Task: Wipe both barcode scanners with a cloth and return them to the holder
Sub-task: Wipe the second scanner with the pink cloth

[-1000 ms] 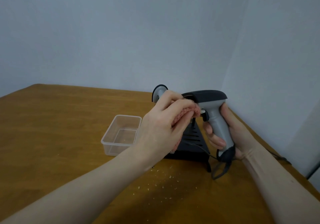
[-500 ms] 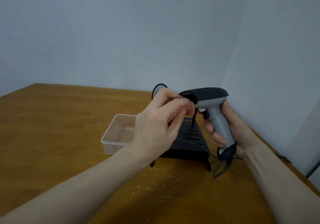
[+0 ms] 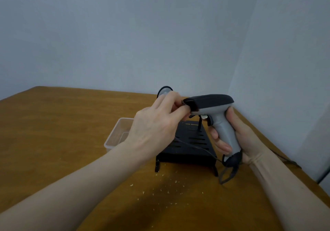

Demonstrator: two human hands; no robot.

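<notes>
Wiping the scan window looks to be the step in hand, and only the head-worn view shows it. The right hand [image 3: 230, 137] is wrapped round the grey handle of a grey-and-black pistol-shaped plastic barcode scanner [image 3: 214, 109], holding it upright above the wooden table [image 3: 53, 132] with its nose pointing left. The left hand [image 3: 155, 127] is at that nose, fingers curled and the fingertips [image 3: 185, 107] pressed into the dark window opening. A sliver of something shows at the fingertips, probably the cloth, but it is almost wholly hidden in the hand, so I cannot say for sure that it is gripped.

Behind the left hand, the rounded grey-and-black head of a second scanner [image 3: 165, 92] peeps up, seemingly standing in or at the black slotted metal holder [image 3: 189, 145]; its lower part is hidden. A thin black cable [image 3: 196, 147] trails across the holder to the base of the held scanner. A clear rectangular plastic tub [image 3: 117, 134] sits just left of the holder, and pale crumbs [image 3: 167, 186] are scattered on the table in front.

To do this well, I'd judge the right hand should keep the handle firm and off the trigger, while the left works the cloth gently round the recessed window, into its corners, then over the hood and handle. Mind the cable: it could snag on the holder when the scanner goes back.
</notes>
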